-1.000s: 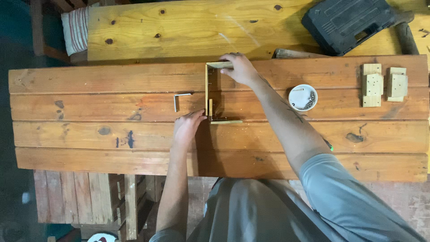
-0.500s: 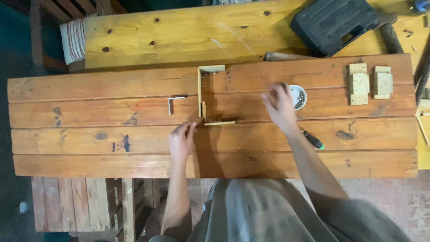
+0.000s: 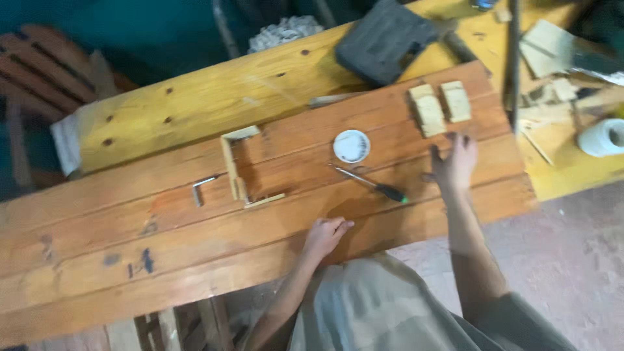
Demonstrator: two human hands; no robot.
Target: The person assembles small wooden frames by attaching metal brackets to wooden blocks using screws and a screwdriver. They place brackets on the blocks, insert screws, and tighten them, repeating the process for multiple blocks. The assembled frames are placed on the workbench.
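Moved rightward since half a second ago: right hand (image 3: 455, 166), then beside the small round white lid (image 3: 351, 145), now past it and spread flat near the far right of the planks. Fingers (image 3: 467, 144) splayed wide, gripping nothing, tips just short of two pale rectangular wooden blocks (image 3: 441, 107) lying side by side. Left of the wrist, near but apart, a slim screwdriver with a black and green handle (image 3: 372, 184), steel tip pointing toward the lid. Left hand (image 3: 325, 235) resting on the near planks, fingers loosely curled, empty, well apart from the blocks. Farther left, a thin light-wood three-sided frame (image 3: 239, 170) lying flat, with a small bent metal hex key (image 3: 200, 188) just beside it. Underneath all of it, a reddish-brown slatted plank panel (image 3: 162, 253), laid over a yellow knotty wooden workbench (image 3: 195, 104). On the bench behind, a dark grey plastic tool case (image 3: 385, 40); at the right edge, wood offcuts (image 3: 552, 62) and a white paper roll (image 3: 604, 138). Below right, a dusty grey concrete floor (image 3: 572, 260).
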